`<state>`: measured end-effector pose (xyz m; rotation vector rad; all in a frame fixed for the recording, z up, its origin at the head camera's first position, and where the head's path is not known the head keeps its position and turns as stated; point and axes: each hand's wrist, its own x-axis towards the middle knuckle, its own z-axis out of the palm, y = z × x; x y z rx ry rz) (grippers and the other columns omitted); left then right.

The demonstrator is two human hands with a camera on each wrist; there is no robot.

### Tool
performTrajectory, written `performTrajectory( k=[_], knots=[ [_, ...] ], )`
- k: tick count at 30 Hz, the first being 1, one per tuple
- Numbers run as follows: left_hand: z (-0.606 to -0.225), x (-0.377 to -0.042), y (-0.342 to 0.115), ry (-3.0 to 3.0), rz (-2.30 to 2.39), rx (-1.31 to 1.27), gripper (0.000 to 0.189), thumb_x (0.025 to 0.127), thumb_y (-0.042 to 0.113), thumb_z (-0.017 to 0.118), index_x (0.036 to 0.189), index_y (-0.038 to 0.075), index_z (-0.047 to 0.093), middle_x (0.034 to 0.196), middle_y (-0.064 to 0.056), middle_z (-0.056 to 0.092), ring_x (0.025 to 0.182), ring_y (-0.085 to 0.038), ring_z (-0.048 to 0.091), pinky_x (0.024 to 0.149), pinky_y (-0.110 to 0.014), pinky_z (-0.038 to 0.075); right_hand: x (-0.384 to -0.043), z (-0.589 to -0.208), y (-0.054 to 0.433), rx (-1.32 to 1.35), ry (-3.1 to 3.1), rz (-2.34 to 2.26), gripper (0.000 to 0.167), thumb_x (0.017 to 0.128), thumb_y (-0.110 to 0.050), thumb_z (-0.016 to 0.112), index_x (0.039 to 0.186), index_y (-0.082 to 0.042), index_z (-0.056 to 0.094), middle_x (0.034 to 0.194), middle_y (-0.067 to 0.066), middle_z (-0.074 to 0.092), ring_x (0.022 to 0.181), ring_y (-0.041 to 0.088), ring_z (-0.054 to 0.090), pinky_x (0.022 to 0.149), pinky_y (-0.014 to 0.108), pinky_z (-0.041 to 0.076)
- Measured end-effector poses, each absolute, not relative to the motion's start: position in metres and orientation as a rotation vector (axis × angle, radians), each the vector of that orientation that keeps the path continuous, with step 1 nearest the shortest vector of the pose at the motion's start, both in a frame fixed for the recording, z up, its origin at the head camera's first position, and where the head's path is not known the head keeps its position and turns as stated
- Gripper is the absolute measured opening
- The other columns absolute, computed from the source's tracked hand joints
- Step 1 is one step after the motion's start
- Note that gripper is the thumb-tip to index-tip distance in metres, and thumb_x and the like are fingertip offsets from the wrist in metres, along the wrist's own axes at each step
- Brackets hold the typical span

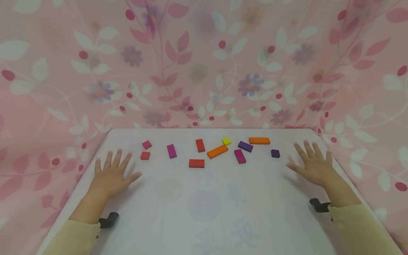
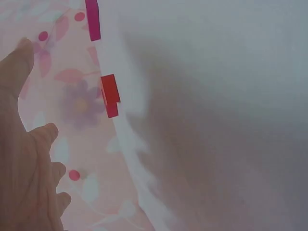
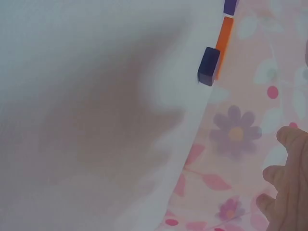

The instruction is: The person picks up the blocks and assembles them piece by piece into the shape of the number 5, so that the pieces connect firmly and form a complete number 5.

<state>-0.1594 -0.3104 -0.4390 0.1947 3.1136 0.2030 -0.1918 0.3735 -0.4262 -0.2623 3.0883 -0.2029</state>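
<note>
My left hand (image 1: 109,178) is spread over the left side of the white table, fingers straight and holding nothing. Nearest to it are a small red block (image 1: 145,156) and a small pinkish-red block (image 1: 147,145). Over the right side my right hand (image 1: 315,165) is likewise spread, with nothing in it. A short dark purple block (image 1: 275,153) lies just left of its fingers. Both hands cast shadows on the tabletop. In the left wrist view the red block (image 2: 110,88) overlaps the pinkish one; the right wrist view shows the dark purple block (image 3: 209,66) before an orange bar (image 3: 224,45).
Between the hands lie a magenta block (image 1: 171,151), two red blocks (image 1: 196,163), a slanted orange bar (image 1: 217,151) by a yellow cube (image 1: 226,141), a purple block (image 1: 245,146) and another magenta block (image 1: 240,156). Floral pink cloth (image 1: 197,71) surrounds the white table (image 1: 178,212).
</note>
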Motion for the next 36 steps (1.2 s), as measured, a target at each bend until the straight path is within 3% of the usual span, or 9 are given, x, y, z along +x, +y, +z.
performTrajectory(
  k=[12, 26, 36],
  knots=[
    [-0.431, -0.159, -0.287, 3.147, 0.162, 0.278, 0.098, 0.09, 0.079, 0.04, 0.162, 0.017, 0.014, 0.165, -0.024, 0.004, 0.148, -0.05, -0.002, 0.109, -0.071, -0.014, -0.193, -0.416, 0.348, -0.301, 3.046, -0.241, 0.096, 0.095, -0.071, 0.043, 0.162, -0.017, -0.001, 0.164, 0.023, -0.012, 0.147, 0.047, -0.019, 0.103, 0.072, -0.022],
    [-0.43, -0.171, -0.254, 3.165, 0.211, 0.36, 0.096, 0.09, 0.079, 0.039, 0.162, 0.019, 0.016, 0.166, -0.019, 0.005, 0.151, -0.045, -0.004, 0.112, -0.068, -0.01, -0.203, -0.414, 0.314, -0.425, 3.069, -0.295, 0.092, 0.095, -0.067, 0.046, 0.162, -0.019, 0.006, 0.165, 0.023, -0.004, 0.149, 0.047, -0.01, 0.108, 0.07, -0.018],
    [-0.435, -0.183, -0.234, 3.17, 0.244, 0.443, 0.095, 0.09, 0.078, 0.041, 0.162, 0.021, 0.018, 0.166, -0.019, 0.01, 0.151, -0.043, -0.001, 0.115, -0.066, -0.007, -0.215, -0.412, 0.289, -0.554, 3.067, -0.4, 0.088, 0.096, -0.064, 0.051, 0.162, -0.019, 0.014, 0.166, 0.022, 0.002, 0.15, 0.046, -0.004, 0.112, 0.069, -0.009]
  ],
)
